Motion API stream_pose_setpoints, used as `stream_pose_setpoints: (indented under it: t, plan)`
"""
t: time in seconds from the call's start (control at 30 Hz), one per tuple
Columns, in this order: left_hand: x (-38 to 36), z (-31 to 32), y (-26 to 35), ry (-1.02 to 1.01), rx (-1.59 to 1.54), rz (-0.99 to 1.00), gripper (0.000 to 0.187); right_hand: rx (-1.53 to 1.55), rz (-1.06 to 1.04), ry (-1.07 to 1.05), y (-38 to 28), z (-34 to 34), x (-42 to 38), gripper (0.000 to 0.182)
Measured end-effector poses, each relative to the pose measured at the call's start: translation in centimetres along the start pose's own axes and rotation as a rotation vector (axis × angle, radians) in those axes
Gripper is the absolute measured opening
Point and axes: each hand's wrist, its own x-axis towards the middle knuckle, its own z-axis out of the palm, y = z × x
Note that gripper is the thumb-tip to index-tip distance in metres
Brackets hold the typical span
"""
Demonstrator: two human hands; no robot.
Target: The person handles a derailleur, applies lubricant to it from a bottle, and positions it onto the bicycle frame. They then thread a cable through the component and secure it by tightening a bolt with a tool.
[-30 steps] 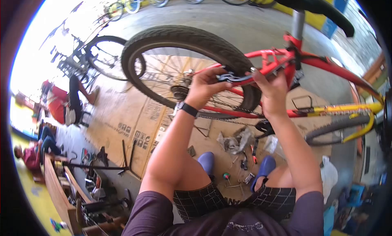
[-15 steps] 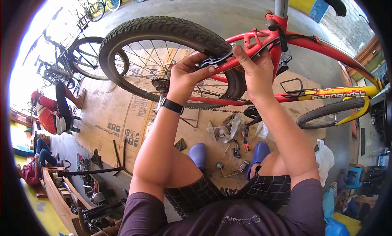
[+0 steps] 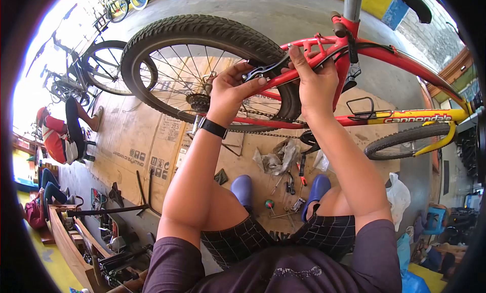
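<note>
A red and yellow bicycle fills the upper view, its knobby rear tyre at the left. Against the red seat stay lies a dark and silver brake arm. My left hand is closed at the arm's left end, thumb on the stay, fingers curled above. Farther right, my right hand grips the stay around the brake arm's other end. Its thumb points up, and its fingers are partly hidden behind the tube. The chain and rear cassette show below my left hand.
Cardboard covers the floor under the bicycle. Between my blue clogs lie a screwdriver, other small tools and crumpled plastic. A person in red sits at the left, near other bicycles. A wooden bench stands lower left.
The brake arm shows more plainly between my hands, its silver part higher above the stay. My right thumb has shifted slightly. Both hands stay at the same stretch of the frame.
</note>
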Motion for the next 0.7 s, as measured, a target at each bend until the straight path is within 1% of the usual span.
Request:
stream_pose_setpoints:
  t: [0.17,0.27,0.37,0.47,0.57,0.67,0.7]
  plan:
    - [-0.2,0.2,0.1,0.005,-0.007,-0.005,0.043,-0.002,0.011,0.049,0.2,0.3,0.2,0.034]
    - [-0.1,-0.1,-0.3,0.009,-0.037,0.0,0.047,0.003,0.006,0.054,0.3,0.3,0.3,0.037]
    - [0.3,-1.4,-1.1,-0.131,-0.119,0.027,0.053,0.007,0.026,0.062,0.5,0.3,0.4,0.037]
    - [0.4,-2.3,-1.5,-0.182,-0.137,0.037,0.048,0.013,0.051,0.061,0.0,0.4,0.4,0.036]
    - [1.1,-3.6,-1.9,-0.253,-0.401,-0.005,0.05,0.02,0.06,0.061,0.1,0.4,0.5,0.035]
    - [0.6,-2.9,-0.9,-0.249,-0.494,-0.028,0.05,0.001,0.058,0.06,0.4,0.1,0.7,0.034]
    - [0.6,-3.0,-1.0,-0.244,-0.479,-0.019,0.049,0.0,0.05,0.057,0.6,0.0,0.9,0.035]
